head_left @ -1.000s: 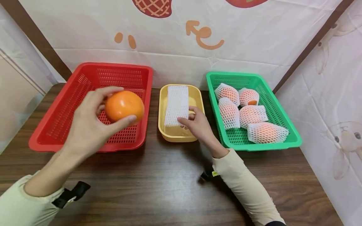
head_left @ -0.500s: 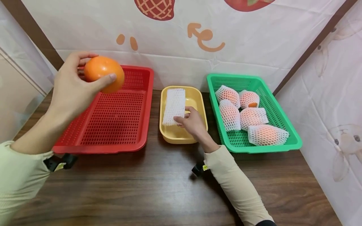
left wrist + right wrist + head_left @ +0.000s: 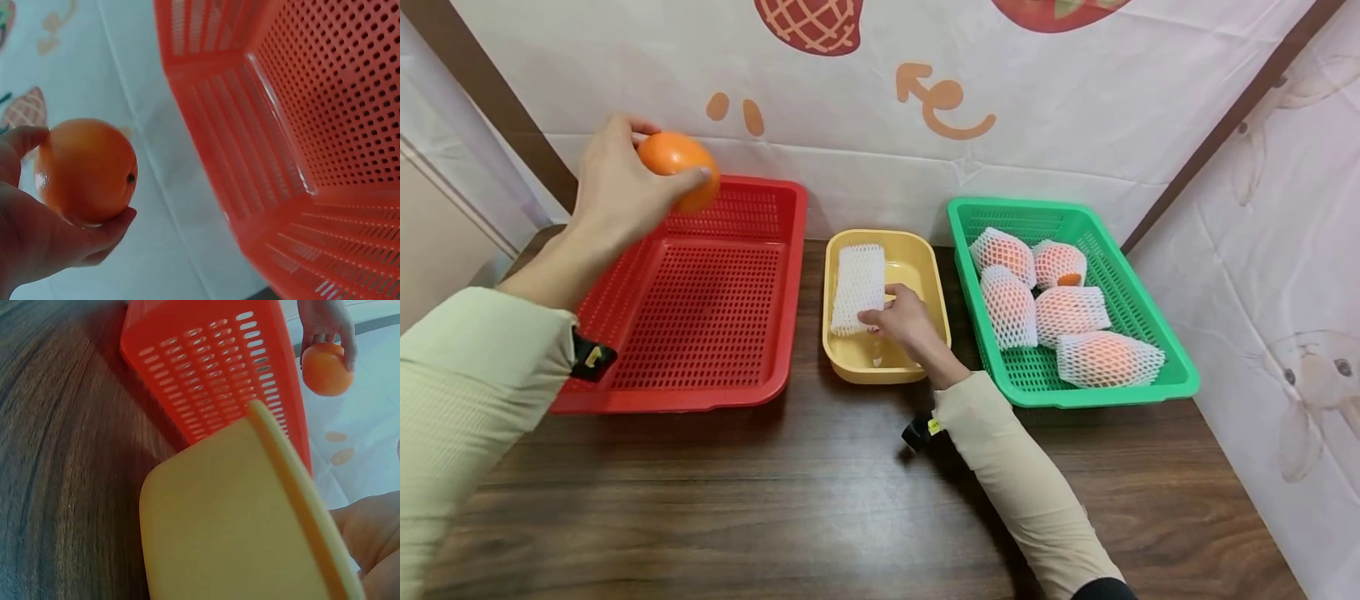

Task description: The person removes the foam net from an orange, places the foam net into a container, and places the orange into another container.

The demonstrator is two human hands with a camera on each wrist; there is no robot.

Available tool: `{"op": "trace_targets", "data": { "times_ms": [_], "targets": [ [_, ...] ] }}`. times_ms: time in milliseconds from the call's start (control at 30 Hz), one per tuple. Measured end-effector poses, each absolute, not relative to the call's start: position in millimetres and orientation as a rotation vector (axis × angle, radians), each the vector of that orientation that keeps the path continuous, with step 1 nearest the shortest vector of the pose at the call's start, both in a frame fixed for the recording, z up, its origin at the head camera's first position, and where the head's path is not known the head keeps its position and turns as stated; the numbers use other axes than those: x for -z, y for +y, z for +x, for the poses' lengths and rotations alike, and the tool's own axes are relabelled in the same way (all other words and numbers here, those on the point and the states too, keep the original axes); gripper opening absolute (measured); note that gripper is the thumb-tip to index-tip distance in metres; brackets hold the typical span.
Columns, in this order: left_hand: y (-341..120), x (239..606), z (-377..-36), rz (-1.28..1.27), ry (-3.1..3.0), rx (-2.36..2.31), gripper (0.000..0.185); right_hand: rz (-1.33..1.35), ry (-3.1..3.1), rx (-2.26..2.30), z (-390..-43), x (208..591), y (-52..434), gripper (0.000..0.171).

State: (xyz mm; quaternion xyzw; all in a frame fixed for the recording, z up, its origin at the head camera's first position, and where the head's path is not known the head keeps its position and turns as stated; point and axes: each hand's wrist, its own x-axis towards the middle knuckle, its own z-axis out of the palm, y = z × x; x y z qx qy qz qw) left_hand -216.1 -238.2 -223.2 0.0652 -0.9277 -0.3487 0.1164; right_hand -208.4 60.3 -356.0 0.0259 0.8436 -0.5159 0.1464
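My left hand (image 3: 625,179) holds a bare orange fruit (image 3: 679,167) raised above the far left corner of the empty red basket (image 3: 700,367). The left wrist view shows the fruit (image 3: 84,170) gripped between thumb and fingers, with the red basket (image 3: 300,125) below. My right hand (image 3: 901,321) pinches the near end of a white foam net sleeve (image 3: 857,287) lying in the yellow tray (image 3: 917,258). In the right wrist view the yellow tray (image 3: 237,519) fills the foreground, and the fruit (image 3: 325,369) shows far off.
A green basket (image 3: 1142,317) at the right holds several orange fruits wrapped in white foam net (image 3: 1108,354). The baskets stand on a dark wooden table (image 3: 820,492) against a printed cloth backdrop (image 3: 1045,108). Cloth walls close in on both sides.
My left hand lifted the fruit up and back to the left, from in front of the red basket to above its far corner. My right hand stayed at the sleeve's near end.
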Motion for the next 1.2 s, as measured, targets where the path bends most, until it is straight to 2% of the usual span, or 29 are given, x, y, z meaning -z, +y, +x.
{"op": "trace_targets", "data": {
  "times_ms": [400,600,833,1033,1200],
  "targets": [
    [-253.4,242.3,-259.9,0.246,-2.847,0.997,0.082,0.055,2.609,1.286,-203.7,355.2,62.0,0.08],
    [-252.4,257.2,-275.5,0.231,-2.872,1.08,0.081,0.063,2.71,1.404,-191.5,342.7,75.3,0.069],
    [-272.0,269.4,-274.4,0.268,-2.968,0.964,0.071,-0.011,2.679,1.636,-169.9,305.4,90.2,0.057],
    [-283.5,282.7,-275.0,0.279,-3.045,0.832,0.073,-0.119,2.758,1.605,-155.3,275.2,115.8,0.055],
    [-290.4,290.6,-276.5,0.217,-3.06,0.797,0.072,-0.09,2.851,1.518,-157.2,261.4,138.7,0.056]
  ]
}}
